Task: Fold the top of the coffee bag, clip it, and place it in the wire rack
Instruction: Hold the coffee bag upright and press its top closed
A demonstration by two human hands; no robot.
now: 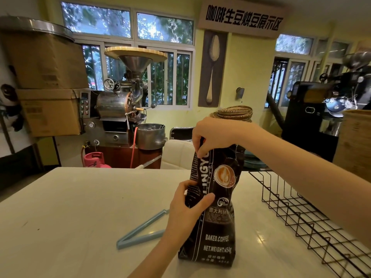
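A tall black coffee bag with a latte picture and white lettering stands upright on the white table. My left hand grips its left side at mid-height, thumb across the front. My right hand pinches the bag's top from above, hiding the top edge. A light blue sealing clip lies open in a V on the table, just left of my left forearm. The black wire rack sits on the table to the right of the bag, under my right forearm.
Beyond the table's far edge stand a white padded chair, a steel coffee roaster with a pink gas cylinder, and stacked cardboard boxes. A black roaster and woven baskets are at the back right.
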